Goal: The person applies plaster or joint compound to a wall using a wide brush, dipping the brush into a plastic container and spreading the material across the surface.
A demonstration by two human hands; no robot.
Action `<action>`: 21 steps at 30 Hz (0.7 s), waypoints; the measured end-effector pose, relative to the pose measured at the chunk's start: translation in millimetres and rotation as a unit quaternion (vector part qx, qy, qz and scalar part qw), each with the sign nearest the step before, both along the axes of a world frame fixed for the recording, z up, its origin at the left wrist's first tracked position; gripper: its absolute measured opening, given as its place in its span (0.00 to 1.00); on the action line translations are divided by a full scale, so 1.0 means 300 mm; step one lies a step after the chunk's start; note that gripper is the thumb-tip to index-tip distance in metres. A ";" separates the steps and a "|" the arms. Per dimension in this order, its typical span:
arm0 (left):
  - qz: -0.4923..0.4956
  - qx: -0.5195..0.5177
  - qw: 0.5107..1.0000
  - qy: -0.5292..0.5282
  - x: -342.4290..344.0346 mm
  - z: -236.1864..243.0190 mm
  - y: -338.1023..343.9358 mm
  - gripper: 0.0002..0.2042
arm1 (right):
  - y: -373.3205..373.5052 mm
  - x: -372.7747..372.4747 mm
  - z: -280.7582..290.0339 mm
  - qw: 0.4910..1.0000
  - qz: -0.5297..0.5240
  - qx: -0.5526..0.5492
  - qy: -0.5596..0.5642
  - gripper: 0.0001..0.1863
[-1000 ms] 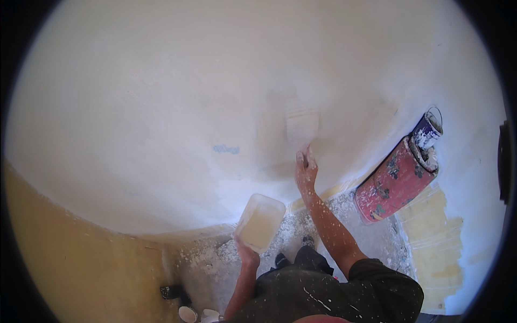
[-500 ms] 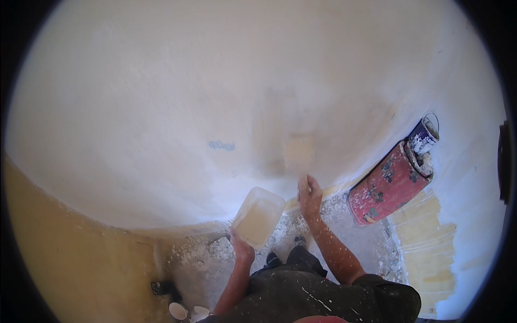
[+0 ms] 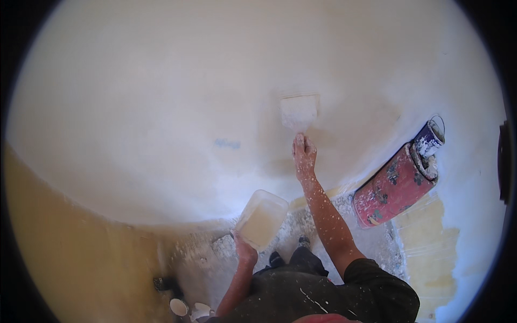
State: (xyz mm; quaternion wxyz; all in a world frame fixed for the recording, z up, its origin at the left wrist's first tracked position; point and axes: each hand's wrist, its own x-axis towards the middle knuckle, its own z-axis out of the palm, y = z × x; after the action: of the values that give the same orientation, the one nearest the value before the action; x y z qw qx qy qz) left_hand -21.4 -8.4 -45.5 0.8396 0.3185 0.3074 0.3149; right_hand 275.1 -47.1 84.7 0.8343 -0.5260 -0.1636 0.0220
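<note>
My right hand (image 3: 305,156) is closed on a wide putty knife (image 3: 299,112), its pale, smeared blade against the wall (image 3: 161,113). The blade's far edge runs roughly level, and the handle is mostly hidden in my fingers. In front of my body, my left hand (image 3: 245,251) grips the near left edge of a whitish rectangular plastic tub (image 3: 279,206). Pale cream stuff shows inside it. The wall is coated unevenly in white and beige, with a small bluish patch (image 3: 226,144) left of the knife. White specks cover my right forearm.
At the right stands a red, stained drum-like container (image 3: 390,189) with a dark blue, white-splashed bucket (image 3: 428,141) at its top. White cups (image 3: 178,307) sit at lower left, near a dark object (image 3: 164,284). White splatter marks the floor (image 3: 202,274) round my feet.
My right hand has moved up the wall with the putty knife, my arm reaching farther out. The tub stays in my left hand, nearly in the same place.
</note>
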 end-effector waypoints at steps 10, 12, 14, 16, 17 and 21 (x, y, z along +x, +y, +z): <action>0.003 -0.011 1.000 0.002 -0.034 -0.043 -0.016 0.28 | -0.161 -0.166 -0.211 0.986 -0.042 -0.163 -0.019 0.15; 0.000 -0.001 1.000 0.008 -0.022 -0.025 -0.012 0.28 | -0.173 -0.231 -0.177 0.977 -0.066 -0.184 -0.084 0.14; -0.008 0.000 1.000 0.001 -0.012 -0.024 -0.012 0.28 | -0.177 -0.240 -0.152 0.983 -0.013 -0.169 -0.064 0.13; -0.017 -0.005 1.000 -0.017 -0.016 -0.042 -0.011 0.28 | -0.186 -0.260 -0.110 0.985 0.094 -0.137 -0.046 0.12; -0.016 -0.010 1.000 -0.022 -0.019 -0.051 -0.010 0.28 | -0.188 -0.255 -0.079 0.978 0.174 -0.112 -0.038 0.12; -0.016 -0.002 0.999 -0.030 -0.016 -0.039 0.001 0.28 | -0.176 -0.229 0.051 0.925 0.380 -0.001 0.027 0.13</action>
State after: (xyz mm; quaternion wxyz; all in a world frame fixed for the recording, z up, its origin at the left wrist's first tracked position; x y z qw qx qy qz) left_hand -26.1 -8.1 -57.1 0.8540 0.3120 0.2777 0.3103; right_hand 206.4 -99.8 99.9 0.7672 -0.4240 -0.3283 0.3519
